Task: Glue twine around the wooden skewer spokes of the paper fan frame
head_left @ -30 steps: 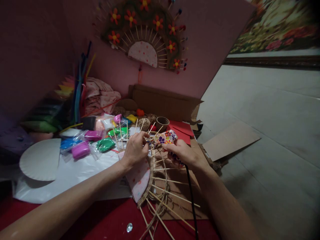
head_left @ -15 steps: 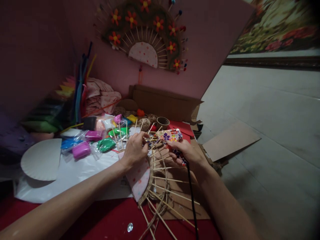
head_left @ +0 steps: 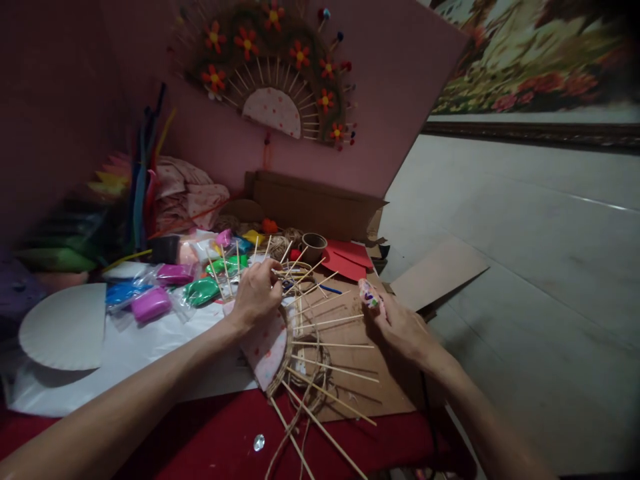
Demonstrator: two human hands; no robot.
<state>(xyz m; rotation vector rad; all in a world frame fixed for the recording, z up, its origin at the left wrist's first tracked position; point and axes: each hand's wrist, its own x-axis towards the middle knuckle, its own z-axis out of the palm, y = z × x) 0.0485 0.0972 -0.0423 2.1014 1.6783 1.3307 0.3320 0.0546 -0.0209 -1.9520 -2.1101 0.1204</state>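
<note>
My left hand is closed in a pinch at the upper part of a half-round craft piece; its fingertips are at the twine and sticks, and what they grip is partly hidden. The piece has a pink dotted fabric half-disc, thin wooden sticks fanning outward, and brown twine along the curved edge and in loose loops. Off to the right, apart from the sticks, my right hand is wrapped round a flower-patterned hot glue gun, whose black cord hangs down.
Cardboard lies under the sticks on a red cloth. Bagged coloured clay, a white half plate, twine balls and a cardboard ring sit left and behind. A flowered fan hangs on the pink board.
My right hand has drawn the glue gun away from the twine to the right and turned it. My left hand stays at the craft piece. The view has shifted slightly right.
</note>
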